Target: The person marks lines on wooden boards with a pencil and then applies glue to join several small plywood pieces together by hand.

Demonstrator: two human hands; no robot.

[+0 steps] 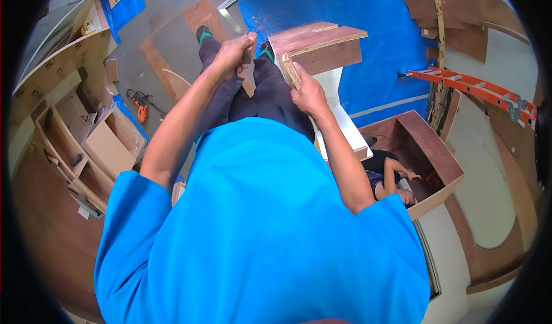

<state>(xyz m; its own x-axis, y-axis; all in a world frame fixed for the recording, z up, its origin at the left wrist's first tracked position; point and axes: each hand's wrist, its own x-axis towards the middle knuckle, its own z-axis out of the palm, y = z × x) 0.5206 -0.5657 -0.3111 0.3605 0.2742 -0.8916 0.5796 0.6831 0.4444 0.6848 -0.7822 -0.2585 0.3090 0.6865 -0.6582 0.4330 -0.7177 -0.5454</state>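
My left hand [231, 55] is closed around a small brown wooden piece [249, 50], held upright in front of my legs. Most of that piece is hidden by the fingers. To the right, my right hand [309, 91] grips a short wooden block [290, 71] with a rough, pale edge. The block is tilted, its upper end close to a stack of reddish plywood panels [319, 49]. I cannot tell whether it touches them. Between and below the hands are my dark trousers [261, 91].
A blue sheet [379, 31] covers the floor ahead. An orange power tool [140, 108] with a cord lies at left, near open wooden cabinets [106, 143]. At right, another person [391, 174] works inside a large wooden box [431, 134]; beyond is an orange ladder [489, 91].
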